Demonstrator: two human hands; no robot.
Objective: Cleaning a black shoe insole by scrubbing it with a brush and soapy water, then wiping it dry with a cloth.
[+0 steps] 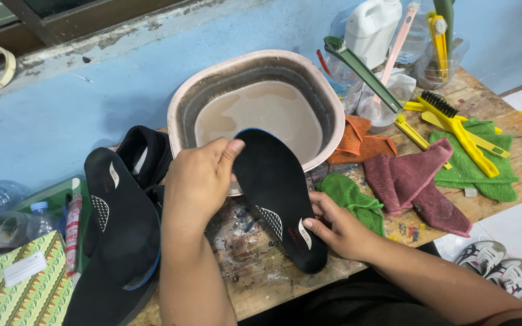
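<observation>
black insole | tilted, toe up | over basin edge

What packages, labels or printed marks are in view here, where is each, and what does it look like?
Patterned box, bottom left: green, yellow and orange print, blank white label.
White plastic jug, top, behind the basin.
Tube, left: red and white.
Insole in left hand and right hand: black, small white heel mark.

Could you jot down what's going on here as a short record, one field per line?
Left hand: grips the toe end of a black insole
Right hand: holds the insole's heel end
Behind insole: pink basin of murky water
Left side: second black insole on a dark shoe
Right side: yellow brush, green cloth, maroon cloth
Surface: worn wooden table
</observation>
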